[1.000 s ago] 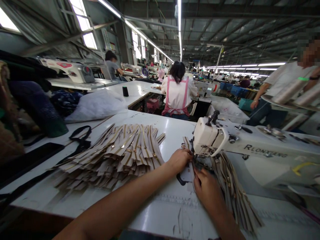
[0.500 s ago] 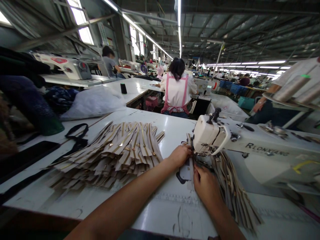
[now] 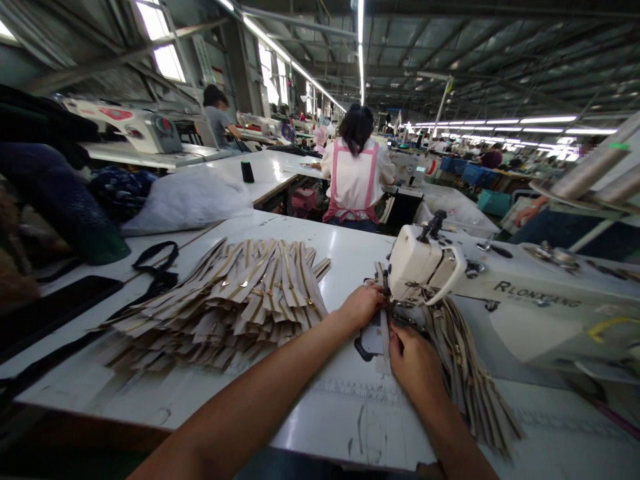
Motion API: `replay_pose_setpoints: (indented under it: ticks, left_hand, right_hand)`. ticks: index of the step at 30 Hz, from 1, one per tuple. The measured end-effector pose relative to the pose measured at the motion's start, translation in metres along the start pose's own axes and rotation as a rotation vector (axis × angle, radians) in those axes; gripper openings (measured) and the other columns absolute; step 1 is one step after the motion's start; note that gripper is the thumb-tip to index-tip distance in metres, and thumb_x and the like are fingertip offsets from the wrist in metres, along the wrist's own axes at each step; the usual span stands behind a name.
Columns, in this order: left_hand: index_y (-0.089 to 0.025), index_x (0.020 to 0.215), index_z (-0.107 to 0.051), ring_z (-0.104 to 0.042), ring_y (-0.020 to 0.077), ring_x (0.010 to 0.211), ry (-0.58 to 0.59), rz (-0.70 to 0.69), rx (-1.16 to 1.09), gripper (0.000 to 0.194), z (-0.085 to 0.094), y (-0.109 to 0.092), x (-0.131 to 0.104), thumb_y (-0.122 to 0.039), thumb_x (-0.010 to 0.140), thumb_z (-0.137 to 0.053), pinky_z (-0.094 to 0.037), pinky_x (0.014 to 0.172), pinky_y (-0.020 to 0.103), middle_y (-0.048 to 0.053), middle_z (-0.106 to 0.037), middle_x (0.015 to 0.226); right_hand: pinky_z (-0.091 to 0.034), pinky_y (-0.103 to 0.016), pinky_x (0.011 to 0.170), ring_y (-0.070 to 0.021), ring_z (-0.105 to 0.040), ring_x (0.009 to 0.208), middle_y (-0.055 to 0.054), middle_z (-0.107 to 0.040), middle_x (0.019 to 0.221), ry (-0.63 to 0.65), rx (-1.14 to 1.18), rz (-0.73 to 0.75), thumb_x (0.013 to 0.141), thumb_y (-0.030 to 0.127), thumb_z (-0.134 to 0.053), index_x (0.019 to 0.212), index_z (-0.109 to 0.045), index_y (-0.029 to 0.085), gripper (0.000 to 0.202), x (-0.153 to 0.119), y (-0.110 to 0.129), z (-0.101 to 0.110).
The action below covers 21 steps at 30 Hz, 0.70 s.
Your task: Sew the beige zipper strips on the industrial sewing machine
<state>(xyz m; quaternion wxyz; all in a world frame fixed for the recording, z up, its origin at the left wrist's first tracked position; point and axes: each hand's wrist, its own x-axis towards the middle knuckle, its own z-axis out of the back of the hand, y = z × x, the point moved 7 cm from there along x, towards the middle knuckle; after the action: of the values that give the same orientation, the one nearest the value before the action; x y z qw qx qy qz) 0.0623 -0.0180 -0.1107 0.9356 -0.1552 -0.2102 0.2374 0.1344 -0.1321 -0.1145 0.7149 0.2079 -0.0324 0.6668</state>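
A light grey zipper (image 3: 385, 330) runs lengthwise under the head of a white sewing machine (image 3: 425, 267). My left hand (image 3: 367, 305) is closed on the zipper beside the needle area, its fingertips partly hidden by the machine head. Closer to me, my right hand (image 3: 411, 350) pinches the same zipper at its right edge. To the left lies a broad heap of grey zippers (image 3: 250, 300) with gold teeth and pulls. Another bundle of zippers (image 3: 467, 380) hangs together behind the machine head, right of my right hand.
A dark phone-like slab (image 3: 55, 310) and a black strap (image 3: 155, 267) lie at the left. Behind them are a clear plastic bag (image 3: 193, 200) and a black thread cone (image 3: 247, 172). A person in a pink apron (image 3: 354, 173) sits ahead; thread spools (image 3: 590, 170) stand at right.
Both hands stay on the zipper at the machine with barely any movement. The view has shifted slightly, and the person at the far right has moved lower and rightward in the picture.
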Motion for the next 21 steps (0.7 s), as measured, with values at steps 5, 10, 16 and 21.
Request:
replay_pose_setpoints:
  ticks: [5,10,16,21]
  left_hand:
    - [-0.015,0.078,-0.074,-0.059,0.0205,0.095,0.013,0.007,-0.001,0.024,-0.001,0.0,-0.001,-0.014,0.09,-0.052,-0.044,0.09,0.03,0.008,-0.068,0.099]
    - [-0.017,0.082,-0.075,-0.059,0.0199,0.096,0.016,0.019,-0.013,0.025,-0.002,0.0,-0.003,-0.015,0.091,-0.052,-0.044,0.089,0.028,0.006,-0.068,0.099]
    - [-0.017,0.081,-0.074,-0.059,0.0205,0.097,0.015,0.054,-0.015,0.023,-0.002,0.0,-0.005,-0.015,0.09,-0.053,-0.045,0.091,0.029,0.006,-0.068,0.099]
    - [-0.017,0.081,-0.073,-0.059,0.0214,0.096,0.032,0.071,-0.019,0.013,0.001,-0.006,-0.01,-0.023,0.086,-0.062,-0.047,0.091,0.03,0.007,-0.065,0.103]
  right_hand:
    - [-0.052,-0.028,0.074,-0.0221,-0.07,0.087,-0.011,-0.074,0.096,0.002,-0.029,0.008,0.09,0.014,-0.045,0.11,-0.07,0.015,0.032,-0.001,0.003,0.001]
    - [-0.052,-0.027,0.076,-0.0211,-0.07,0.088,-0.012,-0.073,0.099,0.002,-0.036,0.009,0.088,0.012,-0.046,0.108,-0.07,0.013,0.032,-0.003,0.005,0.001]
    - [-0.052,-0.028,0.075,-0.021,-0.07,0.085,-0.01,-0.073,0.097,0.001,-0.04,-0.004,0.089,0.014,-0.046,0.109,-0.07,0.015,0.031,-0.006,0.004,0.003]
    - [-0.052,-0.026,0.07,-0.0198,-0.07,0.08,-0.008,-0.073,0.096,-0.002,-0.048,-0.008,0.09,0.016,-0.046,0.107,-0.071,0.018,0.03,-0.008,0.003,0.005]
